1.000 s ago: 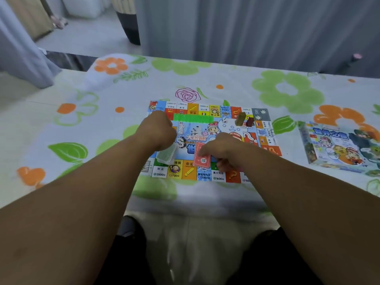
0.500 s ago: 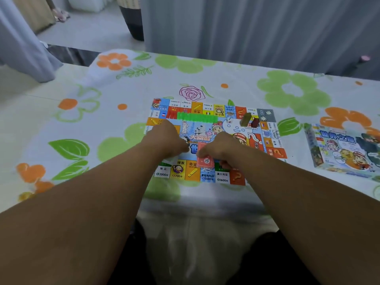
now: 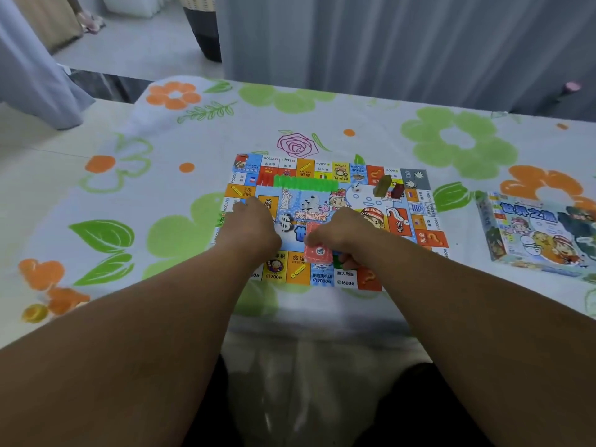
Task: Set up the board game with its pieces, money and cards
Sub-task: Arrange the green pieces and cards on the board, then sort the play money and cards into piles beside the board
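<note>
The board [image 3: 345, 279] is laid, with a green row [image 3: 306, 183] and brown token [image 3: 382, 185] on it. My right hand [image 3: 346, 232] pinches the red card stack [image 3: 319, 252] at its near edge, not placed; if my left hand [image 3: 254, 227] holds anything, I cannot tell

Fingers of the left hand [image 3: 254, 227] are hidden; the right hand [image 3: 342, 233] half covers the red cards [image 3: 317, 251]; the game box [image 3: 532, 233] is cropped.

flowered tablecloth [image 3: 371, 124], grey curtains [image 3: 403, 43] behind it
</note>
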Action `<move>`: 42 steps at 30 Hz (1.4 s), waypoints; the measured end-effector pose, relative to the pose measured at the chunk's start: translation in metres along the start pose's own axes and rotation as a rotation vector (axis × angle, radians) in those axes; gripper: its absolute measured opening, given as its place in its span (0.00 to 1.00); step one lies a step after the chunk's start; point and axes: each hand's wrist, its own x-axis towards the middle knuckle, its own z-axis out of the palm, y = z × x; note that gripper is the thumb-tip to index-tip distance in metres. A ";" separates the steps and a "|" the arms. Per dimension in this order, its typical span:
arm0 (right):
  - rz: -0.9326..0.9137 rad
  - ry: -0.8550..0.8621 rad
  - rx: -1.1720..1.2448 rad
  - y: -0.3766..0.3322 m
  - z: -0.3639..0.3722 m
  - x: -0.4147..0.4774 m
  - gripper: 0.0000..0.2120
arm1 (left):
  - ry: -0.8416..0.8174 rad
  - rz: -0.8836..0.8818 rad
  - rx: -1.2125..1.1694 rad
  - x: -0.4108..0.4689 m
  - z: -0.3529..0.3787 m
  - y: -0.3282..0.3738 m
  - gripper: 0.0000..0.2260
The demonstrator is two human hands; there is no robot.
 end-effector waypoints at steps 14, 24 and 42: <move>0.013 -0.009 0.018 0.000 -0.001 -0.002 0.18 | 0.010 -0.103 -0.001 0.006 -0.012 -0.024 0.24; 0.017 0.022 0.018 0.000 0.002 0.002 0.18 | 0.014 -0.136 -0.025 0.008 -0.015 -0.031 0.26; -0.090 0.142 -0.071 0.000 0.011 0.009 0.23 | 0.256 0.011 0.020 -0.003 -0.027 -0.002 0.30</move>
